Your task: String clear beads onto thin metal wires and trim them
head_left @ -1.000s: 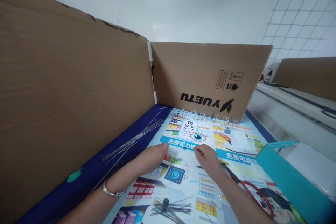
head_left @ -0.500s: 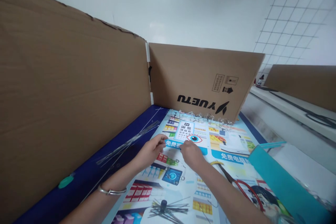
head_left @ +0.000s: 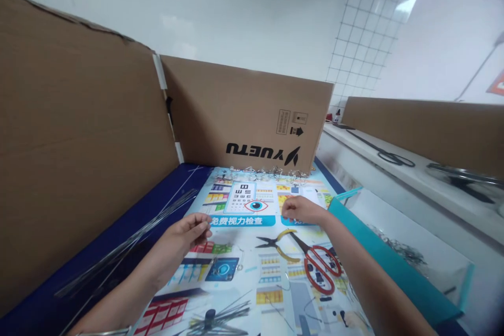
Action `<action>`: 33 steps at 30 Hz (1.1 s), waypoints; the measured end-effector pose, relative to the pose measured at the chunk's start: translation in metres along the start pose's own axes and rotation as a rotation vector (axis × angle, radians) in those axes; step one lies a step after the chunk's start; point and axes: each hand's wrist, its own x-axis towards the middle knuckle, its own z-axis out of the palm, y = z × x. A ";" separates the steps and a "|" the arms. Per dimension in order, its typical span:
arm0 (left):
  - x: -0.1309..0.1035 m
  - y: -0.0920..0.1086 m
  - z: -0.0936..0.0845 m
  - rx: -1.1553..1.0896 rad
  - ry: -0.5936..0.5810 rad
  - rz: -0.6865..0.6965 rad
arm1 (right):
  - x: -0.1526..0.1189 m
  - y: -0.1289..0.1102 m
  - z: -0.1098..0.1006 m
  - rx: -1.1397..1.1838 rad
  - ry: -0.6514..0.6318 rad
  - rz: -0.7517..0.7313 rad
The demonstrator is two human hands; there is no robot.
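My left hand (head_left: 191, 228) is over the left part of the printed sheet (head_left: 252, 241), thumb and fingers pressed together. My right hand (head_left: 302, 209) is farther right, its fingers curled closed above the sheet. Anything small in either hand is too fine to make out. Below and between the hands lie pliers with yellow handles (head_left: 289, 258). Scissors with red handles (head_left: 300, 243) lie beside them, under my right forearm. A small bent wire piece (head_left: 239, 266) rests on the sheet near a printed blue square. Nearest me is a bundle of thin wires with a dark tie (head_left: 210, 315).
Cardboard panels stand at the left (head_left: 86, 142) and back (head_left: 236, 110). Several bent wire pieces (head_left: 271, 173) line the back panel's foot. Long thin wires (head_left: 157, 220) lie at left. A teal box (head_left: 394, 283) at right holds a wire heap (head_left: 407, 253). Black scissors (head_left: 396, 158) lie on the ledge.
My hands have moved apart, the right one going right. The view has turned right, so the pliers, scissors and the inside of the teal box show more fully.
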 end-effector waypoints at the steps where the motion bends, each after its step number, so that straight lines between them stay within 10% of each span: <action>1: -0.001 0.001 0.002 -0.048 -0.014 -0.011 | -0.010 0.007 -0.002 -0.019 -0.023 0.021; 15: -0.057 0.067 0.041 -0.304 -0.059 0.181 | -0.059 -0.001 0.017 -0.417 0.067 0.218; 26: -0.053 0.038 0.065 -0.349 -0.135 0.043 | -0.065 -0.106 0.037 -0.077 0.034 -0.223; 33: -0.059 0.016 0.081 -0.282 -0.128 -0.046 | -0.065 -0.123 0.058 0.333 0.132 -0.172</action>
